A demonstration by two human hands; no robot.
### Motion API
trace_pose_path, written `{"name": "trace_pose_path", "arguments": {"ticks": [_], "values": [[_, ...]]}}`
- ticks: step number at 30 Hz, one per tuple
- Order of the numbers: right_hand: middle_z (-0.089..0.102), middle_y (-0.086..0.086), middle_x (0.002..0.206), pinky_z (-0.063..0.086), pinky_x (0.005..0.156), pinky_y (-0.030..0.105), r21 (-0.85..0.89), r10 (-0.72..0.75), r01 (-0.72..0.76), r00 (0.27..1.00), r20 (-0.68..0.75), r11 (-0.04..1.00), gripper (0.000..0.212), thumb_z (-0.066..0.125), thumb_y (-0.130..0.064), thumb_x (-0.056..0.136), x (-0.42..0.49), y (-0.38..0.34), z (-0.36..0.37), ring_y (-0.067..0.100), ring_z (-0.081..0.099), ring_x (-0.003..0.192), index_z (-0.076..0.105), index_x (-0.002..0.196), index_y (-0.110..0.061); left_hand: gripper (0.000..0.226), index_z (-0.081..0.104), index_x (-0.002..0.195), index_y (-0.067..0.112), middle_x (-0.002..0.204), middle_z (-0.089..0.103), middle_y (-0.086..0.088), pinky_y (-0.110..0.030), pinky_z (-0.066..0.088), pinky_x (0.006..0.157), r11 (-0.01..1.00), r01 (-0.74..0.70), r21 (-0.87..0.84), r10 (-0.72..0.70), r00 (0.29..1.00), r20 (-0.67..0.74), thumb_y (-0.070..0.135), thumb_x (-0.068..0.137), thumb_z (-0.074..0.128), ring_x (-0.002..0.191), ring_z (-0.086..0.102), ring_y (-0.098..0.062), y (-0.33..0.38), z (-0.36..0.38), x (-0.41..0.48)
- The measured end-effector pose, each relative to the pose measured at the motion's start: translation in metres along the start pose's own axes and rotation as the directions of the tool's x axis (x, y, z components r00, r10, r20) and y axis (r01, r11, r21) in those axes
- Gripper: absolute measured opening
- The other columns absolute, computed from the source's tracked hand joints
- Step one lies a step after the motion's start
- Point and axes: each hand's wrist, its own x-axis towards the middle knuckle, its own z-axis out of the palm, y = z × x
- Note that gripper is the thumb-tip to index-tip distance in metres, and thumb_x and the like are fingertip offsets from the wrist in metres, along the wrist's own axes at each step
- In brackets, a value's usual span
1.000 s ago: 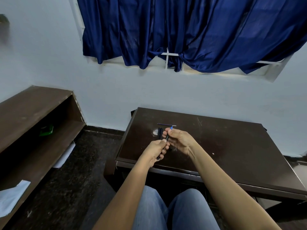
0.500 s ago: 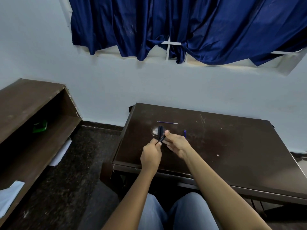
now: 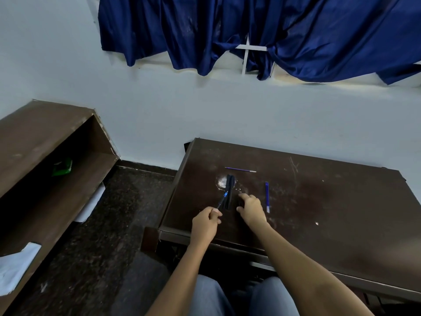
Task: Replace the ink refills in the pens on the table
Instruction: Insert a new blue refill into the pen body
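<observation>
Head: left hand [image 3: 206, 224] pinches pen [image 3: 222, 200]; right hand [image 3: 251, 209] palm-down, relaxed.

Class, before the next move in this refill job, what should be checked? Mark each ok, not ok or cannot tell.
1. Left hand grips pen: ok.
2. Right hand holds nothing: ok.
3. Near refill lies loose, right of the right hand: ok.
4. Far refill lies apart on the table: ok.
5. Which refill is fresh: cannot tell.
6. Held pen is empty: cannot tell.
</observation>
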Motion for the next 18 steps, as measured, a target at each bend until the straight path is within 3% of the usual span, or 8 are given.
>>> {"name": "trace_pose_path", "arguments": {"ticks": [3, 5, 8, 9, 10, 12, 14, 18], "values": [[0.051, 0.012, 0.130, 0.051, 0.093, 0.041, -0.099, -0.017, 0.019, 1.000, 0.021, 0.995, 0.048, 0.051, -0.007, 0.093, -0.002, 0.005, 0.006, 0.029, 0.054, 0.117, 0.046, 0.138, -0.021, 0.025, 0.062, 0.090, 0.026, 0.079, 0.064, 0.008, -0.015, 0.042, 0.064, 1.000, 0.009, -0.025, -0.009, 1.000, 0.008, 0.026, 0.101, 0.040, 0.078, 0.059, -0.003, 0.000, 0.004, 0.003], [0.055, 0.012, 0.125, 0.052, 0.091, 0.040, -0.056, 0.018, -0.018, 1.000, 0.006, 0.998, 0.047, 0.051, -0.006, 0.090, -0.002, 0.010, 0.006, 0.030, 0.059, 0.109, 0.049, 0.135, -0.021, 0.024, 0.063, 0.091, 0.025, 0.080, 0.064, 0.007, -0.020, 0.047, 0.071, 0.999, 0.010, -0.036, -0.009, 1.000, 0.011, 0.026, 0.101, 0.041, 0.080, 0.060, -0.005, 0.001, 0.005, 0.005], [0.064, 0.009, 0.104, 0.052, 0.081, 0.030, 0.301, 0.116, -0.100, 0.993, -0.035, 0.948, 0.043, 0.060, -0.003, 0.085, -0.001, 0.013, -0.002, 0.022, 0.063, 0.091, 0.058, 0.126, -0.015, 0.024, 0.064, 0.092, 0.025, 0.080, 0.065, 0.008, -0.027, 0.050, 0.081, 0.999, 0.011, -0.051, -0.010, 1.000, 0.013, 0.026, 0.100, 0.042, 0.084, 0.062, -0.009, 0.004, 0.005, 0.006], [0.064, 0.005, 0.094, 0.051, 0.074, 0.027, 0.534, 0.201, -0.173, 0.980, 0.005, 0.828, 0.038, 0.061, 0.000, 0.085, 0.000, 0.011, -0.008, 0.018, 0.061, 0.081, 0.061, 0.120, -0.012, 0.024, 0.064, 0.092, 0.024, 0.080, 0.065, 0.008, -0.027, 0.050, 0.082, 0.998, 0.010, -0.058, -0.009, 1.000, 0.015, 0.027, 0.100, 0.042, 0.084, 0.062, -0.009, 0.005, 0.005, 0.007], [0.061, 0.003, 0.087, 0.051, 0.068, 0.025, 0.755, 0.255, -0.244, 0.961, 0.104, 0.609, 0.033, 0.060, 0.004, 0.085, 0.000, 0.007, -0.015, 0.015, 0.058, 0.073, 0.062, 0.115, -0.011, 0.023, 0.064, 0.093, 0.024, 0.081, 0.065, 0.008, -0.028, 0.050, 0.083, 0.998, 0.009, -0.063, -0.008, 1.000, 0.018, 0.027, 0.100, 0.042, 0.084, 0.061, -0.008, 0.007, 0.005, 0.006], [0.058, 0.004, 0.082, 0.052, 0.060, 0.022, 0.938, 0.230, -0.299, 0.939, 0.257, 0.173, 0.030, 0.057, 0.009, 0.086, -0.001, -0.003, -0.029, 0.012, 0.053, 0.066, 0.061, 0.110, -0.010, 0.023, 0.064, 0.090, 0.026, 0.082, 0.066, 0.007, -0.028, 0.050, 0.082, 0.997, 0.009, -0.080, -0.007, 1.000, 0.024, 0.026, 0.100, 0.043, 0.084, 0.062, -0.008, 0.009, 0.006, 0.006], [0.060, 0.007, 0.083, 0.053, 0.057, 0.020, 0.963, 0.193, -0.270, 0.946, 0.260, 0.026, 0.029, 0.056, 0.009, 0.087, 0.001, -0.008, -0.038, 0.014, 0.054, 0.065, 0.061, 0.107, -0.011, 0.024, 0.063, 0.087, 0.029, 0.083, 0.066, 0.006, -0.028, 0.051, 0.079, 0.995, 0.010, -0.100, -0.007, 1.000, 0.029, 0.025, 0.099, 0.043, 0.085, 0.063, -0.011, 0.012, 0.009, 0.004], [0.065, 0.011, 0.086, 0.052, 0.063, 0.025, 0.979, 0.148, -0.203, 0.968, 0.203, -0.015, 0.033, 0.056, 0.009, 0.088, -0.004, -0.024, -0.052, 0.015, 0.057, 0.066, 0.059, 0.115, -0.010, 0.024, 0.063, 0.085, 0.032, 0.084, 0.067, 0.006, -0.028, 0.050, 0.081, 0.993, -0.003, -0.116, 0.006, 0.999, 0.032, 0.027, 0.098, 0.045, 0.086, 0.062, -0.010, 0.015, 0.010, 0.001]]}}
